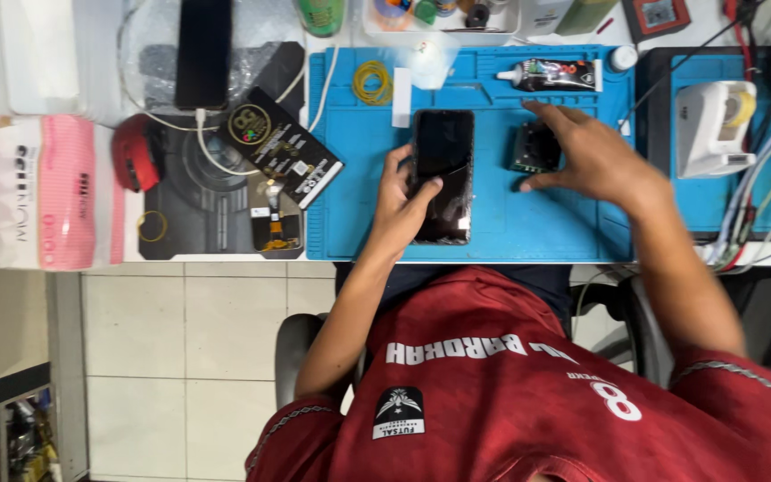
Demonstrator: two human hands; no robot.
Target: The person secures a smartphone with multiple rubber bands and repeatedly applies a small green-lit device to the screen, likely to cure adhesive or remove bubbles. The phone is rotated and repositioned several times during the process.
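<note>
- Our left hand (401,207) clamps the dark phone (443,175) at centre frame, flat on the blue mat (546,223).
- Our right hand (592,153) rests spread, fingers apart, on a small dark module (533,148), gripping nothing.
- Risk, as we judge it: pressing hard could crack the module; the glue tube (553,76) above could get knocked.

Phone (443,174) on mat (359,214), small module (534,147) to its right

Left hand (401,203) curled in a grip, thumb across, right hand (587,152) spread flat, fingers splayed
</note>
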